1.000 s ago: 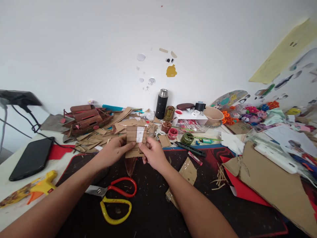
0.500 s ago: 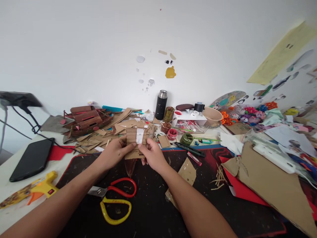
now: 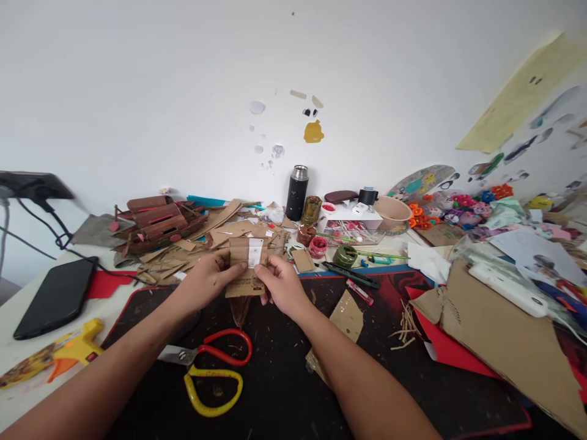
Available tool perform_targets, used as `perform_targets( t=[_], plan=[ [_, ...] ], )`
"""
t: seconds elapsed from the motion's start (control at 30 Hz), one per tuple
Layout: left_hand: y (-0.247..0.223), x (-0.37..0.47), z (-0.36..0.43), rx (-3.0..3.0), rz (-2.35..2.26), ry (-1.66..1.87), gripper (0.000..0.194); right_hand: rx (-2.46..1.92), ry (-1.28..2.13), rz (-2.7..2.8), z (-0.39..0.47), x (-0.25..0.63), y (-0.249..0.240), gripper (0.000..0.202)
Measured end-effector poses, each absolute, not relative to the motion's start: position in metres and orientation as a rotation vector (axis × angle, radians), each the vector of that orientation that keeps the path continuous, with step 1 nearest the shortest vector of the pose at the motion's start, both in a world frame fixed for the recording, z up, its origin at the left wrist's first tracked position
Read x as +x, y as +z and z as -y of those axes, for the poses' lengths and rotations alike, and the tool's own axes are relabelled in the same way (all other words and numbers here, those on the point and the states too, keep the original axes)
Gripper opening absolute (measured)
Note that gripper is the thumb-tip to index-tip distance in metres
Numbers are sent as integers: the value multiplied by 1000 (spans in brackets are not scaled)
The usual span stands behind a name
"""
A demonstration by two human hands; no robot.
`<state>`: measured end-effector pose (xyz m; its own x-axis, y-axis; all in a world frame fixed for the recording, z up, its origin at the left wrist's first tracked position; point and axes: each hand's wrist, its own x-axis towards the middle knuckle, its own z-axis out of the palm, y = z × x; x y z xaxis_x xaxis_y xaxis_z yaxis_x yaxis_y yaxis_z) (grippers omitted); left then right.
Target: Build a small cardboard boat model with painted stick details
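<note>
Between my two hands is a small piece of brown cardboard (image 3: pixel 239 282) with a white printed label (image 3: pixel 255 252) on it. My left hand (image 3: pixel 208 278) pinches its left edge, thumb on the front. On the right edge, my right hand (image 3: pixel 280 282) grips it the same way, its thumb near the label. The fingers behind the cardboard are partly hidden. Below it, a dark brown pointed piece (image 3: pixel 239 310) shows on the black mat. Scissors (image 3: pixel 215 360) with one red and one yellow handle lie open under my left forearm.
Cardboard scraps (image 3: pixel 220 229) and a brown model boat (image 3: pixel 160 223) lie at the back left. Behind are a black flask (image 3: pixel 298 194) and paint jars (image 3: pixel 345 256). A yellow glue gun (image 3: pixel 77 348) and phone (image 3: pixel 57 296) lie left; a large cardboard sheet (image 3: pixel 504 348) is right.
The cardboard has tilted so that its face shows more fully, and it has shifted slightly left in view. Both hands keep hold of it. The whole view has moved a little.
</note>
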<state>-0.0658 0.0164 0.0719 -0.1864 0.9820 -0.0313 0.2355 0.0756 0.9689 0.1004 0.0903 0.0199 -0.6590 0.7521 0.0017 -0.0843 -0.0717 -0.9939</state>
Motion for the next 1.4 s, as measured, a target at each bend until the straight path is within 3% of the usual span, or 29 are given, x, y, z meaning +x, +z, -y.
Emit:
perform_targets(
  t=[0.5,0.9,1.2,1.4],
  plan=[
    [56,-55,-15,1314,-1695,1244,26,-698,1853,1415,-84,91,12,23],
    [71,-60,-15,1279,-1676,1217,44,-708,1874,1551,-90,100,17,35],
    [60,-53,-15,1338,-1722,1247,29,-780,1795,1462,-89,92,7,24],
    [64,-53,-16,1148,-1572,1212,48,-758,1826,1465,-91,94,10,31]
  ],
)
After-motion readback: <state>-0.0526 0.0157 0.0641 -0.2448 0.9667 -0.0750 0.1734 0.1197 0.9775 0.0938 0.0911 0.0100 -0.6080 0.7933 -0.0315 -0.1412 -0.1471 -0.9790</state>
